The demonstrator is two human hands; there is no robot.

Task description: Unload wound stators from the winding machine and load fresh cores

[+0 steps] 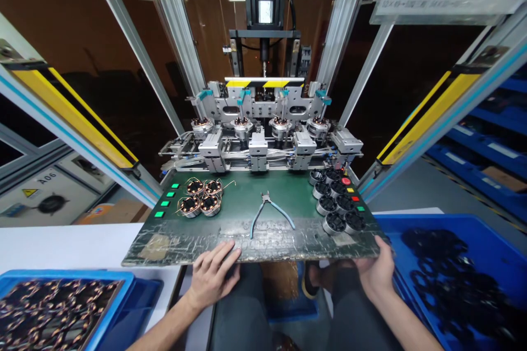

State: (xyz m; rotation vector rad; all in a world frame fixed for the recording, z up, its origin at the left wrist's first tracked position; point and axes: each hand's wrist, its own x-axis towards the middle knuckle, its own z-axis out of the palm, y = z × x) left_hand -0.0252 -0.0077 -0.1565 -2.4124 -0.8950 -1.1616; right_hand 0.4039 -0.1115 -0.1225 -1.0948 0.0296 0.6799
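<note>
My left hand (pixel 216 274) rests at the front edge of a worn green worktop (pixel 242 175), its fingers stretched over the rim and nothing in them. At the right front corner, my right hand (pixel 379 270) grips the same worktop, thumb on top and fingers mostly hidden underneath. Side-cutting pliers (pixel 267 198) with blue handles lie spread in the middle, apart from both hands. A small group of copper-wound stators (pixel 211 205) with loose wire ends sits to the left. Several unwound black stator cores (pixel 326 204) stand in two columns at the right.
Behind the worktop stands a winding machine (pixel 258 148) with stators (pixel 281 127) on its stations. Green buttons (pixel 164 204) line the left side; a red button (pixel 346 181) is at right. Blue bins (pixel 127 290) flank me, the right one holding black parts (pixel 453 285). Yellow bars (pixel 82 115) rise alongside.
</note>
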